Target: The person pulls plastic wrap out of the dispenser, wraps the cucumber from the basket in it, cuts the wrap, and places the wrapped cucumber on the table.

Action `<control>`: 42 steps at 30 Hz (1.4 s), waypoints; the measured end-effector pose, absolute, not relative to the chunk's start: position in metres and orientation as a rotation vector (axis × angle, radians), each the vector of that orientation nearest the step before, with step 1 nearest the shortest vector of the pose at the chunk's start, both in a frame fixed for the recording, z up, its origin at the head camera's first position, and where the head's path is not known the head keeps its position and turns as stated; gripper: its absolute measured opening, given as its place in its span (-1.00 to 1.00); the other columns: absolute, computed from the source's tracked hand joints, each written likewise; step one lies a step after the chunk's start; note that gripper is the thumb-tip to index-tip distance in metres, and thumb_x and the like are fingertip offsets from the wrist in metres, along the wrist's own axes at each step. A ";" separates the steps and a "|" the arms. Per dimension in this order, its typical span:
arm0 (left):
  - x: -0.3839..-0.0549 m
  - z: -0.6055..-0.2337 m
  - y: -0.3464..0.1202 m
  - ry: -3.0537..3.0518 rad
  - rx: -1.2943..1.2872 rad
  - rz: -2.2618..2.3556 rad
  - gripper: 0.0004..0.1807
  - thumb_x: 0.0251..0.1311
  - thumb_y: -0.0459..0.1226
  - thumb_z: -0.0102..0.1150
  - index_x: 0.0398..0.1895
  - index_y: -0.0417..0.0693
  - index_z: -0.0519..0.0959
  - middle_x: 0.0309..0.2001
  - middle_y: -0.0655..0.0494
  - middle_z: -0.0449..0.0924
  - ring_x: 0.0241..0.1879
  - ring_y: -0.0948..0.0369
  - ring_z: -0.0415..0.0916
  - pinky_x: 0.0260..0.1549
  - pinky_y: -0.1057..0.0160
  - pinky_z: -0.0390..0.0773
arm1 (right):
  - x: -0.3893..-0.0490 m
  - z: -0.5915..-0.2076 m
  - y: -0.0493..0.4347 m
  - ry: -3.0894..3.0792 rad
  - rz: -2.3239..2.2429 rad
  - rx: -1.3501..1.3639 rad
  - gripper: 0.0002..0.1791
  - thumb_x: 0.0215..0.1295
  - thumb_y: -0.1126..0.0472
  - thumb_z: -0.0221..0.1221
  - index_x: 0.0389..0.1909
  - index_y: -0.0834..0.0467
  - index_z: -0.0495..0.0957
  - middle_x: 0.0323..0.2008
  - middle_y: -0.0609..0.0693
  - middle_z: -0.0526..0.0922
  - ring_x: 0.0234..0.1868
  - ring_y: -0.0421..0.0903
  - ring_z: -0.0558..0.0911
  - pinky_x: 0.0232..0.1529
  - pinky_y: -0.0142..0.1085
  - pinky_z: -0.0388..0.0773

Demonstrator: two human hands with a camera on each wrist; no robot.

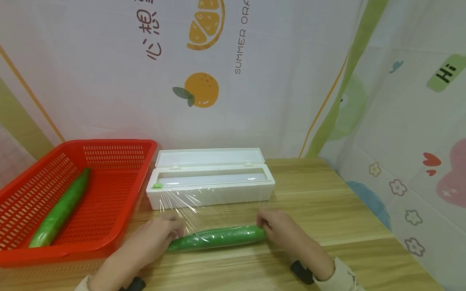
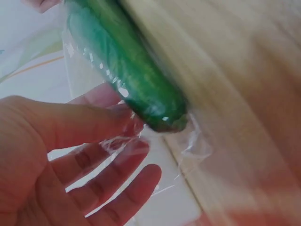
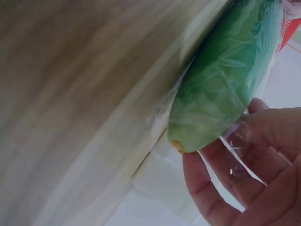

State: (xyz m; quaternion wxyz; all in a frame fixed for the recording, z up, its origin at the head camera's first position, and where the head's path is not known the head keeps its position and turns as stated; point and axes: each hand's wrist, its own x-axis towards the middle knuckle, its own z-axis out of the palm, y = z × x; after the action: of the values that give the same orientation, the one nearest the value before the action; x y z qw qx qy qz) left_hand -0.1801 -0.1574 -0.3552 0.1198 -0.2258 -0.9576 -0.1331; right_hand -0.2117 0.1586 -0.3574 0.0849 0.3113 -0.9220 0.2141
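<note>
A green cucumber (image 1: 222, 237), wrapped in clear cling film (image 1: 189, 208), lies crosswise on the wooden table. The film stretches back from it in creases to the front edge of a white cling film dispenser (image 1: 211, 198). At the cucumber's left end my left hand (image 1: 154, 238) pinches film between thumb and index finger, the other fingers spread loosely in the left wrist view. My right hand (image 1: 285, 232) is at the opposite end, where thumb and fingers pinch bunched film (image 3: 240, 136) beside the cucumber's tip. Loose film (image 2: 197, 146) sticks out past the left end.
To the left stands a red plastic basket (image 1: 140, 194) with a second cucumber (image 1: 62, 214) in it. The dispenser's lid (image 1: 211, 157) is raised at the back. A printed curtain (image 1: 255, 113) hangs behind the wooden table (image 1: 327, 218).
</note>
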 end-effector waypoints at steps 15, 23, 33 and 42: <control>-0.169 -0.351 -0.159 -2.929 -0.785 -0.223 -0.78 0.12 -0.07 0.15 -0.33 0.03 0.67 -0.33 0.28 0.22 -0.23 0.21 0.13 -0.25 0.19 0.17 | -0.210 -0.357 0.156 -2.762 0.567 0.900 -0.78 0.10 0.50 0.10 -0.49 0.15 0.62 -0.46 -0.06 0.68 -0.38 -0.23 0.62 -0.39 -0.43 0.55; -0.173 -0.358 -0.161 -2.816 -0.852 -0.200 -0.75 -0.21 -0.04 0.41 -0.45 0.07 0.67 -0.44 0.31 0.34 -0.30 0.24 0.26 -0.32 0.25 0.21 | -0.208 -0.359 0.157 -2.687 0.398 0.929 -0.82 0.10 0.47 0.16 -0.47 0.13 0.63 -0.37 -0.09 0.58 -0.27 -0.16 0.56 -0.27 -0.35 0.55; -0.179 -0.359 -0.163 -2.824 -0.875 -0.269 -0.78 -0.13 -0.08 0.37 -0.38 0.07 0.68 -0.43 0.30 0.42 -0.28 0.23 0.37 -0.23 0.09 0.37 | -0.208 -0.351 0.165 -2.652 0.403 0.933 -0.63 -0.01 0.63 0.02 -0.23 0.27 0.61 -0.23 0.02 0.50 -0.21 -0.12 0.49 -0.24 -0.31 0.51; -0.179 -0.358 -0.164 -2.831 -0.857 -0.272 -0.78 -0.12 -0.08 0.37 -0.37 0.09 0.66 -0.45 0.36 0.44 -0.33 0.30 0.36 -0.25 0.13 0.38 | -0.194 -0.338 0.158 -2.797 0.296 1.138 -0.72 0.05 0.33 0.28 -0.16 0.21 0.54 -0.17 -0.04 0.47 -0.15 -0.18 0.50 -0.16 -0.36 0.54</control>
State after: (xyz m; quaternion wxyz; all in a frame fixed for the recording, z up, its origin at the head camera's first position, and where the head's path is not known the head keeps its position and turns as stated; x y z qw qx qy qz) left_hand -0.1794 -0.1641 -0.3580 0.0853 -0.2874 -0.9496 -0.0912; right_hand -0.1943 0.1585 -0.3380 0.0536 0.3746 -0.9205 0.0973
